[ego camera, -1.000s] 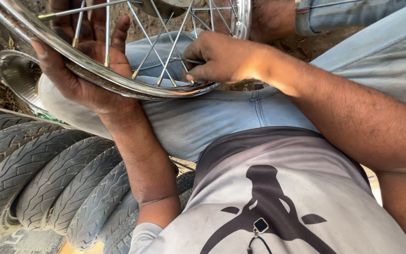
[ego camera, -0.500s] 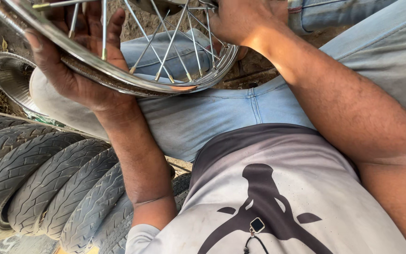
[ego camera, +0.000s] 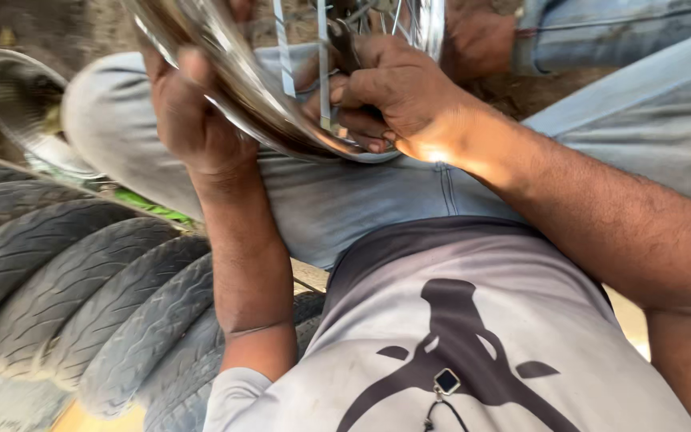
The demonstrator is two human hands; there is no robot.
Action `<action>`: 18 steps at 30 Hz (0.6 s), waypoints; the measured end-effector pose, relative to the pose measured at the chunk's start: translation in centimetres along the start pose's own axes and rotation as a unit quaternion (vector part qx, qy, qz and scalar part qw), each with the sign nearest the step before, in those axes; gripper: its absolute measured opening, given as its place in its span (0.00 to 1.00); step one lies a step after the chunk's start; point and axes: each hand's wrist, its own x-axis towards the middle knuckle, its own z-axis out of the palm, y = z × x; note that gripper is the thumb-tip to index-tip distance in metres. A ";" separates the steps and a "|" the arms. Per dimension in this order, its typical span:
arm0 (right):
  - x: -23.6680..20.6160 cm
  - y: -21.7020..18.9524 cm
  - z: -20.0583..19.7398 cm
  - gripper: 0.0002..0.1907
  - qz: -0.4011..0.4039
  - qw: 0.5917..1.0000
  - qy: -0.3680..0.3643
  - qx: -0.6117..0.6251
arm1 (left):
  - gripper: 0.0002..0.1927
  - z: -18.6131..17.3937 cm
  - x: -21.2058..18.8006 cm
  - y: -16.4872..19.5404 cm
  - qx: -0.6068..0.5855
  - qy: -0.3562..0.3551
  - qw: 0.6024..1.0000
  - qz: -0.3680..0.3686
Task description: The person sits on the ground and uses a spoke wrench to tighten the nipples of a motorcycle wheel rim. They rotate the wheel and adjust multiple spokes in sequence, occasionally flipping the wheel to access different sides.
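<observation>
The spoked wheel rim rests on the person's lap, now tilted steeper than half a second ago. The left hand still grips its outer edge, fingers curled around it. The right hand has come down inside the rim, pinching a spoke. Tyres lie stacked beside the left forearm.

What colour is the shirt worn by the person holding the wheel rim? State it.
Grey shirt with a dark figure print, seen in the head view.

Shiny chrome spoked wheel rim — tilted, resting on the lap.
</observation>
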 end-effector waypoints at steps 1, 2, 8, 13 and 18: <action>0.5 -0.4 0.4 0.10 -0.026 0.998 0.006 -0.055 | 0.29 0.0 0.2 0.0 -0.001 0.055 0.999 -0.003; 1.1 -0.7 0.5 0.10 -0.052 0.993 0.018 -0.108 | 0.30 0.0 0.6 0.2 -0.010 0.068 0.998 -0.007; 2.6 -2.2 -5.0 0.08 -0.092 0.951 0.168 -0.242 | 0.34 1.4 1.9 -0.2 -0.001 0.035 0.999 0.007; 3.3 -1.8 -6.6 0.14 -0.075 0.921 0.180 -0.337 | 0.35 1.7 1.9 -0.1 0.026 0.080 0.996 0.014; 3.1 -2.5 -5.9 0.21 -0.008 0.895 0.240 -0.376 | 0.40 1.8 2.1 -0.1 0.016 0.049 0.999 -0.008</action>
